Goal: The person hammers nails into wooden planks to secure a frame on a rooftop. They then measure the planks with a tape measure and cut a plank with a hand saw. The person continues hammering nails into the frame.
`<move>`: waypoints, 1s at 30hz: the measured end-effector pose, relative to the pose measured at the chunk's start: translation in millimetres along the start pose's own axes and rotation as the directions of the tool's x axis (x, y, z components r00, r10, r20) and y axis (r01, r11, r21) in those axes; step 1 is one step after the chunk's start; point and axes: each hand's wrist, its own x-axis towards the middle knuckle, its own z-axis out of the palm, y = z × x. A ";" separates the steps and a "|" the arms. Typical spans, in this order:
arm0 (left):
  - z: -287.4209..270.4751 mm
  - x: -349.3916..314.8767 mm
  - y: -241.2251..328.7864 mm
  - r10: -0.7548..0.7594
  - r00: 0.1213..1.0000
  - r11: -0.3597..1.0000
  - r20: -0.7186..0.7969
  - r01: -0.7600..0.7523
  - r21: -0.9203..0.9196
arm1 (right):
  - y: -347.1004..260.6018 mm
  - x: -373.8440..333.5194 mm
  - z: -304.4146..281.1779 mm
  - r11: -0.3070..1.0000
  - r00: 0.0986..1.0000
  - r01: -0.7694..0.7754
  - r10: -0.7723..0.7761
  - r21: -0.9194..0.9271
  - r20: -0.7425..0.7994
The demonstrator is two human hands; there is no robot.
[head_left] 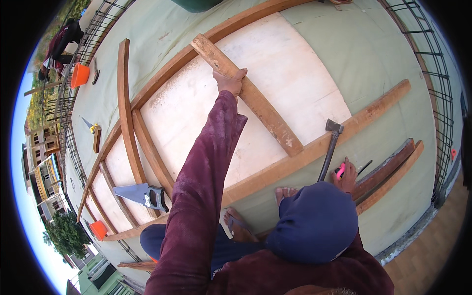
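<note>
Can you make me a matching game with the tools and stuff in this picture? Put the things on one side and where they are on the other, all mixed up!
Things:
1. handsaw
2. axe
3. slanted wooden plank
4. orange bucket

Places:
A. under the left hand, lying across the pale board
B. far off at the upper left, near the metal railing
C. lying on the frame's slats at the lower left
D. its handle crossing the long beam, close to the right hand

Pairs: 1-C, 2-D, 3-A, 4-B
</note>
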 end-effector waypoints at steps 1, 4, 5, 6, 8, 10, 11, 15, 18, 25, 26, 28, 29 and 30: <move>4.5 -0.3 0.8 -0.034 0.999 0.999 -0.005 0.034 0.031 | -0.3 0.5 -0.4 0.999 1.000 -0.023 0.024 -0.037 0.012; 20.1 -8.8 5.1 0.023 0.998 0.996 -0.055 -0.028 -0.089 | 0.8 1.1 -7.0 0.984 0.995 -0.002 -0.016 -0.176 -0.098; 22.6 -8.6 12.8 0.032 0.999 0.994 -0.034 -0.035 -0.106 | -16.8 5.9 -16.8 0.998 0.990 0.061 -0.063 -0.023 -0.122; 22.6 -9.2 21.0 0.034 0.999 0.992 -0.020 -0.036 -0.122 | -49.7 12.6 -38.5 0.983 0.983 0.131 -0.113 0.128 -0.143; 33.9 -11.5 40.2 -0.022 0.999 0.991 0.044 0.028 -0.130 | -109.4 23.5 -80.0 0.908 0.978 0.208 -0.193 0.364 -0.078; 37.5 -18.5 52.2 -0.148 0.986 0.984 0.079 0.155 -0.085 | -161.8 33.7 -100.4 0.799 0.938 0.208 -0.327 0.565 0.116; 42.9 -19.4 45.3 -0.192 0.978 0.980 0.079 0.195 -0.044 | -175.1 33.4 -104.9 0.796 0.921 0.194 -0.349 0.573 0.174; 67.0 -32.1 23.2 -0.298 0.948 0.955 0.111 0.296 0.029 | -189.0 33.3 -107.9 0.812 0.879 0.151 -0.370 0.563 0.299; 59.4 -28.6 13.3 -0.309 0.940 0.951 0.148 0.305 0.046 | -177.1 36.1 -77.9 0.782 0.861 0.278 -0.460 0.558 0.215; 60.9 -5.8 23.3 -0.156 0.977 0.974 0.146 0.128 0.186 | -189.0 64.0 -54.0 0.656 0.895 0.095 -0.385 0.749 0.223; 60.8 -5.0 24.3 -0.131 0.982 0.973 0.137 0.101 0.208 | -190.5 66.0 -52.7 0.639 0.892 0.067 -0.382 0.767 0.240; 59.9 -2.2 21.5 -0.109 0.984 0.981 0.138 0.084 0.173 | -190.3 67.6 -50.5 0.654 0.891 0.089 -0.389 0.751 0.233; 59.1 -0.8 17.2 -0.111 0.983 0.989 0.146 0.095 0.116 | -189.3 67.8 -50.0 0.663 0.893 0.098 -0.387 0.742 0.228; 59.2 0.4 13.2 -0.113 0.981 0.993 0.156 0.105 0.059 | -188.3 68.2 -50.4 0.679 0.893 0.117 -0.391 0.724 0.222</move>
